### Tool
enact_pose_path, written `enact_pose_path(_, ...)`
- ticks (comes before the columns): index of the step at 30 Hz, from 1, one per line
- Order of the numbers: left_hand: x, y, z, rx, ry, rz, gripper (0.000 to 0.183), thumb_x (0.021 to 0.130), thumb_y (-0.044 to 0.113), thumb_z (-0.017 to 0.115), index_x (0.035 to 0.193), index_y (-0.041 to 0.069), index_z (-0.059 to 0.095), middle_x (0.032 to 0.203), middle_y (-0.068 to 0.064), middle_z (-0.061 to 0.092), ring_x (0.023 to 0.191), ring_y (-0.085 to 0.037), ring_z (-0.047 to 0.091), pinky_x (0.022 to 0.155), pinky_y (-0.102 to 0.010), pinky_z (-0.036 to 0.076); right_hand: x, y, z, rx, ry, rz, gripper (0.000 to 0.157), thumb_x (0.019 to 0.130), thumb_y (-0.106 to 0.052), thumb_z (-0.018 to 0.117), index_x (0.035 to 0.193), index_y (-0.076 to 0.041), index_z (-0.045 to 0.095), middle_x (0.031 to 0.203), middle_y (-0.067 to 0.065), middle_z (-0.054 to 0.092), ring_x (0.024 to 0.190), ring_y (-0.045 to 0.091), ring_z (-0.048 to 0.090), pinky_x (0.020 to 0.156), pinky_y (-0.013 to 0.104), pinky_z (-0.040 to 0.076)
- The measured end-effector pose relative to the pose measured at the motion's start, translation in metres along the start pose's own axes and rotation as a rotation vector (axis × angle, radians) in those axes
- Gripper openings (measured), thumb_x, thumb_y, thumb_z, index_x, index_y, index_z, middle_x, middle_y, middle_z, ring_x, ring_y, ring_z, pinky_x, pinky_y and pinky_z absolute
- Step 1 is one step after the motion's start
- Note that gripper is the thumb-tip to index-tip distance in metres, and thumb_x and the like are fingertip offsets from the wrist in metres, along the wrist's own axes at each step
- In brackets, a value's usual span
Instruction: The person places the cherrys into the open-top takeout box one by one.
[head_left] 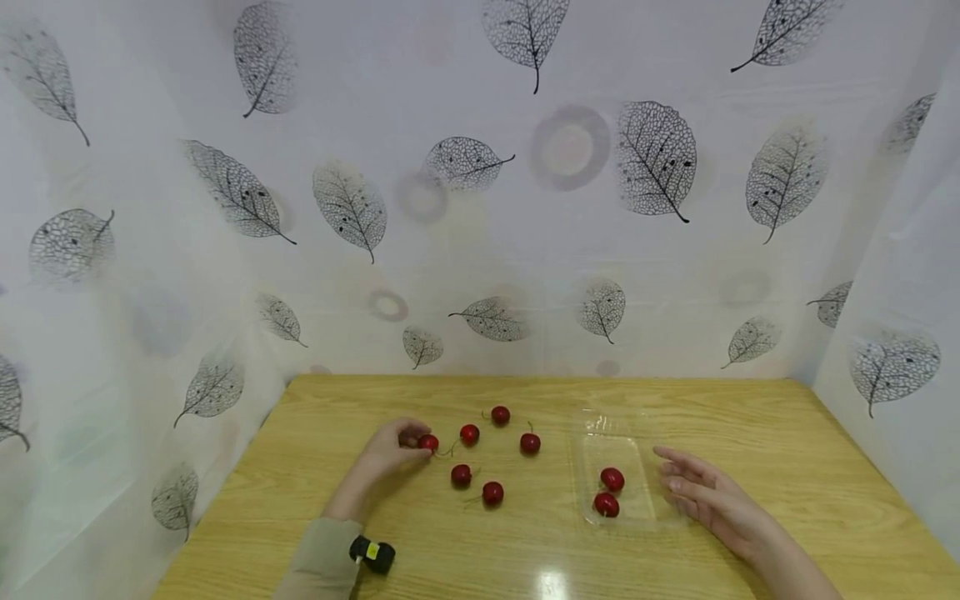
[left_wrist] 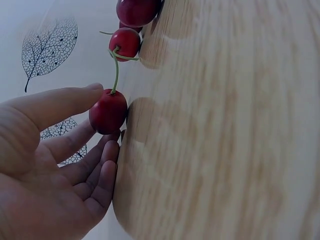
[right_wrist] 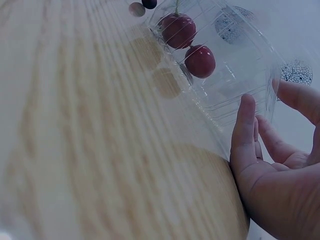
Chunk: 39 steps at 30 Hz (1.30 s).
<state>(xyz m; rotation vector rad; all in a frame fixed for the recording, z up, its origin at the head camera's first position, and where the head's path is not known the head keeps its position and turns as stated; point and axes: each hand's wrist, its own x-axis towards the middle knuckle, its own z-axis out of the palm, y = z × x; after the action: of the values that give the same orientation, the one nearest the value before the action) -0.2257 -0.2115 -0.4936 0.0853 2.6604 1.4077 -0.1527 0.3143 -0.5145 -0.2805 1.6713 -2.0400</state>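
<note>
My left hand (head_left: 392,447) pinches a red cherry (head_left: 428,442) between thumb and fingers at the left of the table. In the left wrist view the thumb lies on this cherry (left_wrist: 108,112), its green stem points up, and the other fingers curl behind it. My right hand (head_left: 716,500) is beside the right edge of a clear plastic box (head_left: 643,467), its fingers loosely bent and holding nothing. The right wrist view has the fingertips close to the box wall (right_wrist: 270,95); whether they touch cannot be told. Two cherries (head_left: 612,479) lie inside the box.
Several loose cherries, among them one at the back (head_left: 500,415) and one at the front (head_left: 492,493), lie on the wooden table (head_left: 525,550) between my left hand and the box. A leaf-patterned white curtain (head_left: 495,242) borders the table at the back and sides.
</note>
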Motion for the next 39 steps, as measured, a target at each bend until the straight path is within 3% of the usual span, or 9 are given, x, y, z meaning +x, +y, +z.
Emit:
enact_pose_path(17,0.0009,-0.0016,0.0025,0.039,-0.014,0.004,0.030,0.090,0.002,0.081,0.118,0.000,0.073,0.106,-0.010,0.072,0.097,-0.020,0.063,0.085,-0.031,0.053,-0.0002,0.0001,0.0008,0.004,0.012,0.028,0.048,0.113,-0.008,0.044,0.132,-0.049,0.062,0.131,-0.012,0.054,0.123,-0.003,0.062,0.105,0.019,0.054)
enact_pose_path(39,-0.0005,0.0028,0.0045,0.040,0.029,-0.042,0.026,0.093,0.007,0.079,0.118,0.004,0.074,0.106,-0.009,0.071,0.096,-0.020,0.062,0.083,-0.029,0.051,-0.0005,-0.0013,-0.0008,0.011,-0.009,0.024,0.048,0.113,-0.009,0.043,0.133,-0.050,0.061,0.134,-0.014,0.054,0.125,-0.004,0.061,0.106,0.019,0.054)
